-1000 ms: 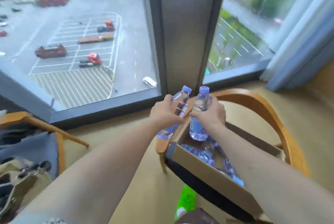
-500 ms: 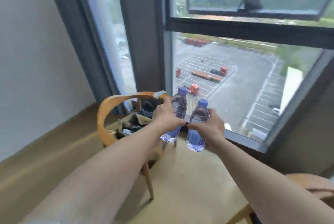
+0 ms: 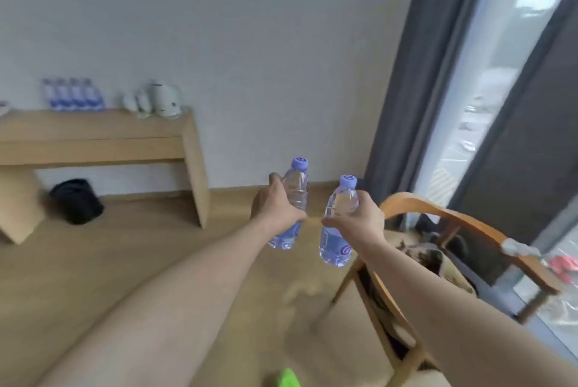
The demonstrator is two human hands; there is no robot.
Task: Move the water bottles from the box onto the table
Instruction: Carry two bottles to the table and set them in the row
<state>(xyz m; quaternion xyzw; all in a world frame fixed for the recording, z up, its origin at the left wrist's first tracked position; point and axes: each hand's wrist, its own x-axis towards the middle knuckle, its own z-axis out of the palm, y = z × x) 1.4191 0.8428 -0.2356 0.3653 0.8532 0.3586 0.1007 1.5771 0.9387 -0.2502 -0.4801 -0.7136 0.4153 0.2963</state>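
I see my left hand (image 3: 275,210) and right hand (image 3: 359,219) each gripping a near-upright bottle, caps up, open floor (image 3: 140,261) ahead, a chair (image 3: 463,224) edge just right.

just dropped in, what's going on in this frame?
A person is carrying two water bottles, one per hand: the left hand grips one bottle and the right hand grips the other, both upright with purple caps, held in mid-air. Ahead, against the wall, a wooden table already has a row of four bottles beside a white kettle. The box is not in view. A wooden chair stands by the window on the right.
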